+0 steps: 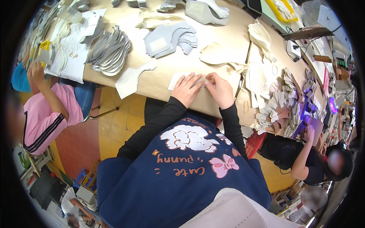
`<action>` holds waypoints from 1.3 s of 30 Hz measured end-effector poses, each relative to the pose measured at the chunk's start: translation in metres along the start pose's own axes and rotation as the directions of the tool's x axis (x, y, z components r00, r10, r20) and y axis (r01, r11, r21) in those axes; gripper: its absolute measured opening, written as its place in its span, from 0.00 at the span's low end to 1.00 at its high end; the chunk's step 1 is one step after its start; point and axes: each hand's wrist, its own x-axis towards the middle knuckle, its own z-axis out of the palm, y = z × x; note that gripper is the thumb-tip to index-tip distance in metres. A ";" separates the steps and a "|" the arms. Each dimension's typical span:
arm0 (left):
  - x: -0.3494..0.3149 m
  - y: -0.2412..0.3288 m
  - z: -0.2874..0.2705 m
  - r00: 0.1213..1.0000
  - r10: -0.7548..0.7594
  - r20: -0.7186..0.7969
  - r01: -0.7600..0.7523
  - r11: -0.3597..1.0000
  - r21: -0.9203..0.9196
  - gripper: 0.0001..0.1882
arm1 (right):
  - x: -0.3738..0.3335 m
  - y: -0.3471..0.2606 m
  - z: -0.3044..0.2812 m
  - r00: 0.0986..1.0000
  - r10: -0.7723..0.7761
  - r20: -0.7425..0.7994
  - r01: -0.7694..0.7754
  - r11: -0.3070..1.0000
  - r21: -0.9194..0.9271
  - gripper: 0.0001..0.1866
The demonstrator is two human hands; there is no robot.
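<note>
A white cut piece of flat material (173, 80) lies near the front edge of the brown-covered table, under both hands. My left hand (186, 90) rests on it with the fingers stretched out flat. Just to the right, my right hand (220, 90) has its fingers curled, thumb and fingertips pinching at the piece's right end; the exact grip is partly hidden. To the left lies a separate pale piece with a narrow arm (131, 80). Farther back sits a stack of grey shaped pieces (161, 42), a small cream rectangle on top.
A fanned grey stack (109, 53) stands at the left, beside a co-worker in a pink shirt (57, 110). Cream cloth-like pieces (220, 55) lie at the back right. Many small pieces (272, 108) are heaped at the right, near another co-worker. A red basket (254, 144) is below the table.
</note>
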 end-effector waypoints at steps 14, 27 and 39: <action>-0.003 0.009 0.002 0.994 0.042 0.102 -0.053 0.993 0.109 0.26 | -0.024 0.040 -0.021 0.974 0.225 0.026 -0.211 0.861 0.463 0.18; 0.028 0.030 0.022 0.996 0.049 0.076 -0.041 0.994 -0.105 0.18 | -0.029 0.034 -0.010 0.968 0.226 -0.108 -0.178 0.924 0.339 0.19; 0.025 0.029 0.025 0.985 0.147 0.089 -0.149 0.989 0.019 0.22 | -0.081 0.037 0.000 0.973 -0.192 -0.125 0.122 0.897 -0.425 0.35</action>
